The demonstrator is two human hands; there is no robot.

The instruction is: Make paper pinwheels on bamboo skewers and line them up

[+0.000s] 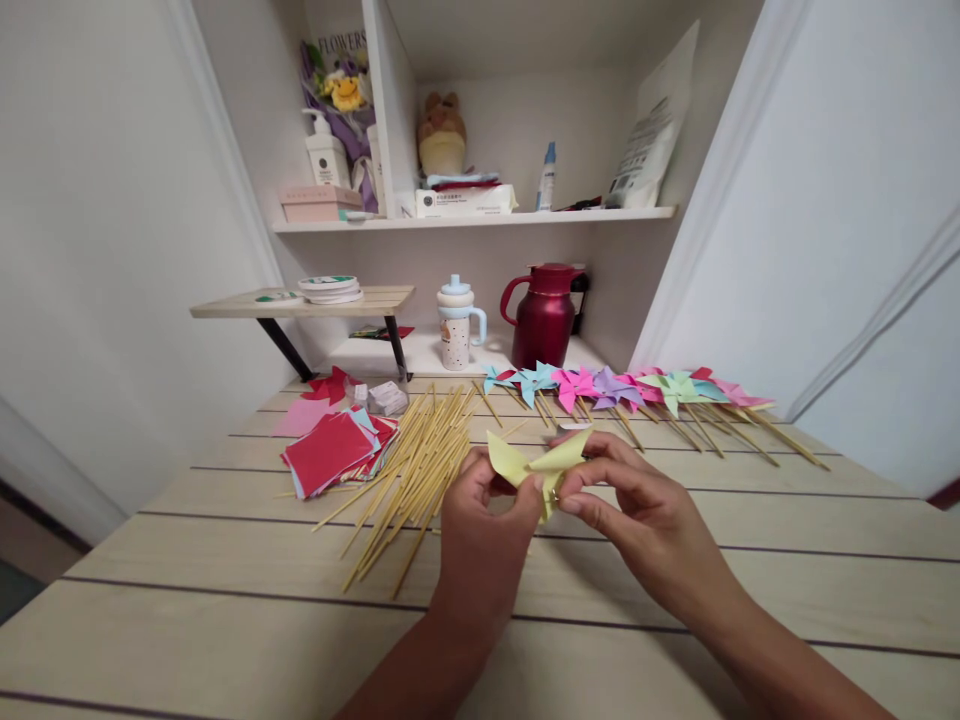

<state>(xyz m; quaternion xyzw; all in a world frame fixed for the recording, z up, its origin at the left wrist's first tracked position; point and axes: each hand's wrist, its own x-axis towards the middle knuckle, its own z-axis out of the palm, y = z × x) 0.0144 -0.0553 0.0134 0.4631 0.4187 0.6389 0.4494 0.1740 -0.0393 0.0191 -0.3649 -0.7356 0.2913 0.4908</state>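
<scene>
Both my hands hold a pale yellow folded paper piece (534, 462) above the middle of the wooden table (225, 560). My left hand (480, 520) pinches its left side, fingers closed. On the right side my right hand (637, 510) pinches the folded flaps together at the centre. A pile of thin wooden sticks (416, 470) lies just left of my hands. Behind them, a row of finished paper pinwheels (637, 392) on sticks lies across the table in blue, pink, purple and green.
A stack of coloured paper squares (334, 450), red on top, sits at the left. A red jug (546, 315) and a white lidded cup (457, 325) stand at the back. A small side shelf (300, 300) and upper shelves with bottles and boxes lie beyond.
</scene>
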